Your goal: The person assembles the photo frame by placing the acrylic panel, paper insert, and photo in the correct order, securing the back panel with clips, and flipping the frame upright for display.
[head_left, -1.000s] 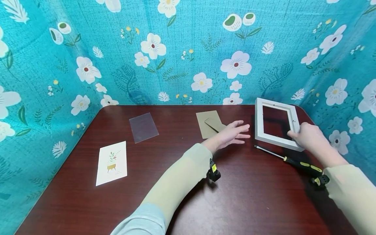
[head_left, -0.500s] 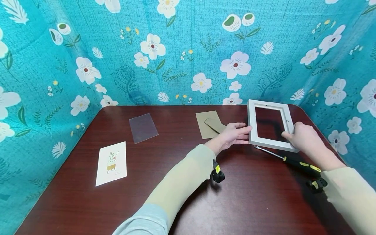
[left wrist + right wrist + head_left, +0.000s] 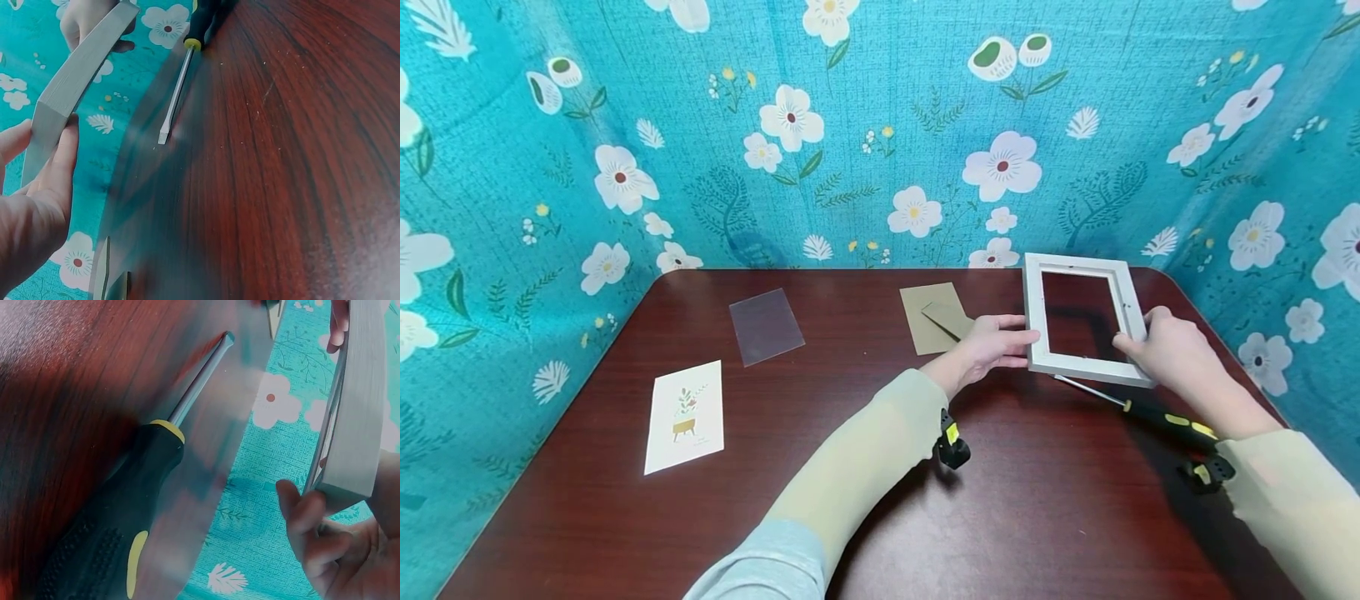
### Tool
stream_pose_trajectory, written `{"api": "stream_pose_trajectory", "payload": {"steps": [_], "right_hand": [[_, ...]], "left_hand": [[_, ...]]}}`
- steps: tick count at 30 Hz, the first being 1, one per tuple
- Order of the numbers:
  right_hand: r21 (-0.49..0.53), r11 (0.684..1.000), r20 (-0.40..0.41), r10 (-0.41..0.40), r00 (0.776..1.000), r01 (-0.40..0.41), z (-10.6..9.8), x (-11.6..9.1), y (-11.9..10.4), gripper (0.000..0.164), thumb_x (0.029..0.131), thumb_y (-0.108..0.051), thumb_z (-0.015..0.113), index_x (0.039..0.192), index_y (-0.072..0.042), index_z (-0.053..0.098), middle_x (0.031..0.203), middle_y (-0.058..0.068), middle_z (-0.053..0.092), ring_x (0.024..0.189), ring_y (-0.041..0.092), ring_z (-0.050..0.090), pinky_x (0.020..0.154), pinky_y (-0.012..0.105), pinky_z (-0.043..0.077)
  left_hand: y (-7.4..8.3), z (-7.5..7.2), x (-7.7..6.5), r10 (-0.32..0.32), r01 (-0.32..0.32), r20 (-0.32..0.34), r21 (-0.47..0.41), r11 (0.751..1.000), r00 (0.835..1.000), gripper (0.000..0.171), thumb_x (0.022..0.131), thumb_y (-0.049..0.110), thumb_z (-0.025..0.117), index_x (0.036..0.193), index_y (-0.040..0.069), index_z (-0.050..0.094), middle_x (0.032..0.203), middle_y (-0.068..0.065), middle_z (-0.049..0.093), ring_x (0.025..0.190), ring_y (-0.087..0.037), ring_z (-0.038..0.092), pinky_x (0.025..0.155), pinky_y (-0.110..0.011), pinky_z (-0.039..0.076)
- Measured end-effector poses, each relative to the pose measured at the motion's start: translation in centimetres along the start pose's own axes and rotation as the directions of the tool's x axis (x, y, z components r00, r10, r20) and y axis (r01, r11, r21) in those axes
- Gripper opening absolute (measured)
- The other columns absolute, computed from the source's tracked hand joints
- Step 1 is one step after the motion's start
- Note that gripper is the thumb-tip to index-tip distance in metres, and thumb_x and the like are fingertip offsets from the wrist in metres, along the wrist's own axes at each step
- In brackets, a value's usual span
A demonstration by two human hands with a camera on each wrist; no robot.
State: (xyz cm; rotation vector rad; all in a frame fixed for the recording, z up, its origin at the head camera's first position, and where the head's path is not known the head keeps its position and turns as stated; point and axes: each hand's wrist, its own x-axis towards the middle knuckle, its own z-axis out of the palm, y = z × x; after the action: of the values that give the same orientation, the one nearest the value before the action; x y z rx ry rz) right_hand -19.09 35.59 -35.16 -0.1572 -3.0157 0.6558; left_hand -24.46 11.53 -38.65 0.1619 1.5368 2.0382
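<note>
A white picture frame (image 3: 1090,367), with an open middle, is held up off the table at the back right. My left hand (image 3: 988,346) pinches its left side, thumb on one face and fingers on the other, as the left wrist view shows on the frame (image 3: 81,65). At the opposite side my right hand (image 3: 1176,354) grips the near right corner; its fingers curl around the frame's edge (image 3: 359,406) in the right wrist view. Below the frame lies a flathead screwdriver (image 3: 1168,422) with a black and yellow handle, its tip pointing left.
Behind my left hand lies a brown backing board (image 3: 925,321) with a stand leg, partly hidden. Farther left are a clear sheet (image 3: 767,327) and a white card (image 3: 685,421) with a potted plant print. A flowered curtain (image 3: 850,150) borders the dark red table (image 3: 1000,517).
The frame has moved left in my right hand. My left hand, earlier apart from it with fingers spread, now holds its left side. The board, sheet, card and screwdriver have stayed put.
</note>
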Motion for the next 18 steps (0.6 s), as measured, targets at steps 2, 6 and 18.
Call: {"api": "stream_pose_trajectory", "payload": {"steps": [2,6,18], "right_hand": [[0.011,1.000,-0.006,-0.006,1.000,0.006,0.0,0.0,0.1,0.053,0.086,-0.020,0.069,0.109,0.017,0.039,0.079,0.031,0.055,0.056,0.027,0.056,0.048,0.042,0.052],[0.015,1.000,-0.004,-0.027,1.000,0.027,-0.1,0.2,0.2,0.061,0.090,-0.030,0.067,0.117,0.018,0.040,0.085,0.033,0.058,0.061,0.029,0.057,0.050,0.042,0.053],[0.076,0.993,0.042,-0.098,0.994,0.095,0.0,0.9,-0.3,0.061,0.105,-0.039,0.035,0.123,0.019,0.046,0.103,0.039,0.056,0.085,0.042,0.056,0.072,0.053,0.049]], "left_hand": [[0.0,-0.1,-0.1,0.001,-0.001,0.003,-0.004,1.000,1.000,0.043,0.092,0.002,0.065,0.132,-0.003,0.053,0.100,-0.016,0.069,0.100,-0.032,0.065,0.083,-0.042,0.053],[0.0,-0.5,-0.2,-0.008,0.008,0.001,-0.013,1.000,1.000,0.043,0.092,0.002,0.065,0.133,-0.002,0.052,0.098,-0.013,0.069,0.102,-0.033,0.065,0.085,-0.044,0.052],[0.3,-1.6,-1.3,-0.025,0.025,-0.007,-0.006,1.000,1.000,0.046,0.092,-0.001,0.063,0.135,-0.003,0.047,0.100,-0.014,0.068,0.098,-0.030,0.066,0.084,-0.045,0.052]]}}
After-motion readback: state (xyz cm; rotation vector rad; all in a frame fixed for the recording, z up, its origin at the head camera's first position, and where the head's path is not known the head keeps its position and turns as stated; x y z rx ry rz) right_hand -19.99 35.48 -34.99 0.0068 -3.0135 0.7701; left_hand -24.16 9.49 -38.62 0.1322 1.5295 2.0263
